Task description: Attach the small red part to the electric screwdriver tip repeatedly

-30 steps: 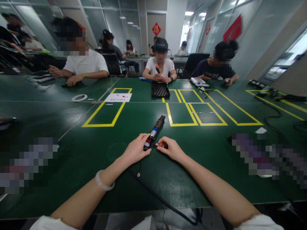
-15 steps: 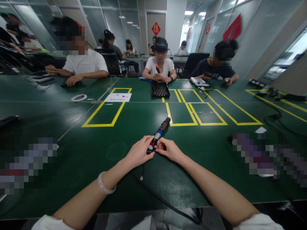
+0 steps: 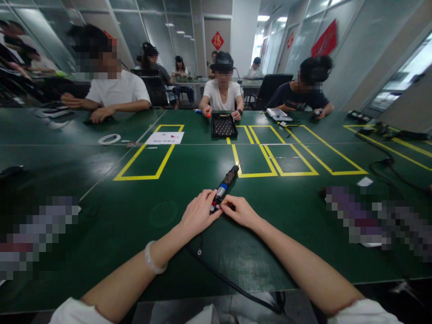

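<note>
A slim black tool with a blue band [image 3: 223, 187] lies on the green table [image 3: 111, 216], its tip pointing away towards the yellow tape boxes. My left hand [image 3: 199, 213] is curled round the tool's near end, a pale bangle [image 3: 153, 259] on that wrist. My right hand [image 3: 240, 211] pinches at the same near end from the right, where small red parts show; what its fingertips hold is too small to make out. A black cable [image 3: 229, 282] runs from under my hands to the table's front edge.
Yellow tape rectangles [image 3: 148, 155] mark the table. A black tray [image 3: 223, 126] stands in front of the person opposite. A white tape ring [image 3: 110, 139] and a paper sheet [image 3: 165, 137] lie at the left. Other people sit along the far side. Black cables [image 3: 388, 164] trail at the right.
The tool swung from pointing up-left to lying further right. My right hand closed in from beside the tool onto its near end. The person opposite lowered a red-tipped tool to the table.
</note>
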Demonstrator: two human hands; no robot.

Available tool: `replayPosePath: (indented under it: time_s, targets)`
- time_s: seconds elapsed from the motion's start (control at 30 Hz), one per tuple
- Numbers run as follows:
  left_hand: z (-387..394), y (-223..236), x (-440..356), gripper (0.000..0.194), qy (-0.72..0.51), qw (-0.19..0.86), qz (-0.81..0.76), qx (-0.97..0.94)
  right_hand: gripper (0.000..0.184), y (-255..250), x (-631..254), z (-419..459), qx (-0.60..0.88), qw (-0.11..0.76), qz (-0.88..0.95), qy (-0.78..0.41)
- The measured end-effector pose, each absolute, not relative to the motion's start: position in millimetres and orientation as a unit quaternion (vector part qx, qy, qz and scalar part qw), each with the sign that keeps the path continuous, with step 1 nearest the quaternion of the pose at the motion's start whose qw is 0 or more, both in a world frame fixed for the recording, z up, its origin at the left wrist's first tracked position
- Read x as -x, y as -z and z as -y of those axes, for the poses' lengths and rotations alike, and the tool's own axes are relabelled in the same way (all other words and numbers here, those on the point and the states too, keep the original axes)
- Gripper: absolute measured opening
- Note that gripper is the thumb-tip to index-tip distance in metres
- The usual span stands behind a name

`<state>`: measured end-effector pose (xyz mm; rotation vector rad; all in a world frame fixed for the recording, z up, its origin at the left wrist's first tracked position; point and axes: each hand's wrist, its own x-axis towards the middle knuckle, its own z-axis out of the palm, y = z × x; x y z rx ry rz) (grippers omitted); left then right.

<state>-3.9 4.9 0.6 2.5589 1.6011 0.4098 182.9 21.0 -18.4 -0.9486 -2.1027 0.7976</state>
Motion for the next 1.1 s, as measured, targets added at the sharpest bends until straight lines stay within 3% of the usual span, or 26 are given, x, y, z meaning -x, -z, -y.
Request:
replayPosePath:
  time_s: [0.53, 1.1]
  targets:
    - [-21.3, -5.5, 31.0, 0.058, -0.080, -0.012, -0.554, -0.828, 0.014, 23.7, -193.7, -25.2, 0.376, 0.345, 0.797, -0.325]
    - [-94.3, 7.0, 264.4, 0.067, -0.077, 0.005, -0.759, -0.647, 0.014, 21.4, -196.1, -26.2, 0.374, 0.334, 0.799, -0.333]
